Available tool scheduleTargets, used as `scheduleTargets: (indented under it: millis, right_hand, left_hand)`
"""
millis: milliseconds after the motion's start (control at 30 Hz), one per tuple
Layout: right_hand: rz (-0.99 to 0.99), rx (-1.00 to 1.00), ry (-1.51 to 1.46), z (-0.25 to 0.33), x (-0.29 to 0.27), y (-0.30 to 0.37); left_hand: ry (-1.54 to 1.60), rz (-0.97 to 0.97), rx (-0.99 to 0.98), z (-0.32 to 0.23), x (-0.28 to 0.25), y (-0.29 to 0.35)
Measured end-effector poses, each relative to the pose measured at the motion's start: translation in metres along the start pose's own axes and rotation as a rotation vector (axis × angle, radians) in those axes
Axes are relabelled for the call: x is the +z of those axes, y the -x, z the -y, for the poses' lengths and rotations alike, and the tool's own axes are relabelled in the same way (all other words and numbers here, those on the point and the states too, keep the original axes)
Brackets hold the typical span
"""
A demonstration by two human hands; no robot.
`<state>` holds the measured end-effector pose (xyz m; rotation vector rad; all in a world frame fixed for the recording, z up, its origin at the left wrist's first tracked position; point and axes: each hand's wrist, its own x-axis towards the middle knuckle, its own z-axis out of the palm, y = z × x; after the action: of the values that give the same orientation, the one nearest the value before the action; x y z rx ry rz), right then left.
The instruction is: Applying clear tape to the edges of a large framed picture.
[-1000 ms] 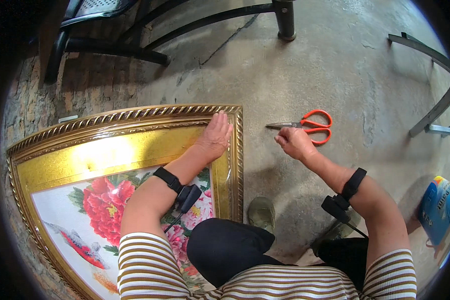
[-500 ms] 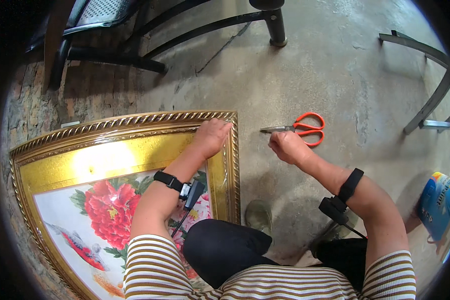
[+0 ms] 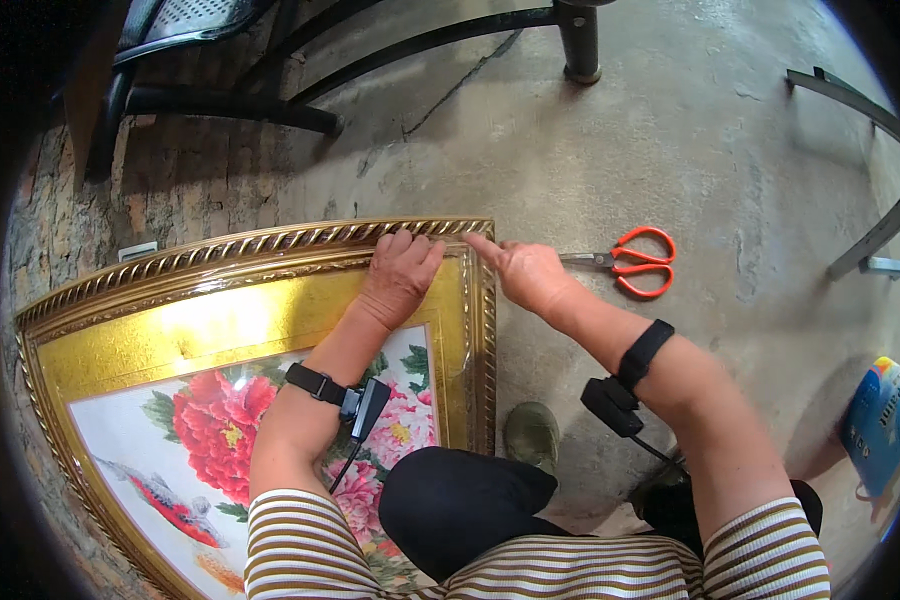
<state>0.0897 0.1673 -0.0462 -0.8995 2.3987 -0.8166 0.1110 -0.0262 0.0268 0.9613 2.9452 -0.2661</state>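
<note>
Corner spot on a big ornate gold picture frame [image 3: 270,240], lying at lower left with an arched top edge around a glossy picture of red and pink flowers and a red-and-grey fish [image 3: 225,420]. Resting the left hand [image 3: 402,275] on the top moulding just short of the corner, bending the fingers about halfway; honestly not able to tell about any grip under them. Holding the right hand [image 3: 530,275] at the outer corner, stretching the index finger to the moulding and curling the rest in; again, not able to tell about anything pinched inside.

Getting decent room on the grey concrete floor [image 3: 710,150], running from the frame's right edge out to some grey metal bars [image 3: 875,225]. Getting a tighter strip past the top edge before meeting black metal legs [image 3: 235,105]. Keeping orange-handled metal scissors [image 3: 604,260] just beside the right hand.

Losing the blade tips behind that hand, and the frame's lower part behind a black-trousered knee [image 3: 460,500], a striped sleeve [image 3: 300,540] and the bottom edge. Seeing only part of a blue printed container [image 3: 875,425] at the right rim. Not making out a small pale piece [image 3: 138,250] beyond the frame, either.
</note>
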Motion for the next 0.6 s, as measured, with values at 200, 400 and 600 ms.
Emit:
scheduleTargets:
  millis: [200, 400, 600]
  right_hand:
    - [0.077, 0.029, 0.157, 0.007, 0.019, -0.021]
    - [0.097, 0.063, 0.162, 0.0, 0.029, -0.011]
    - [0.143, 0.226, 0.035, -0.001, 0.007, -0.027]
  left_hand:
    - [-0.18, 0.054, 0.014, 0.007, 0.0, -0.002]
    - [-0.13, 0.0, 0.03, 0.009, 0.001, -0.002]
    - [-0.13, 0.089, 0.039, 0.009, 0.005, -0.006]
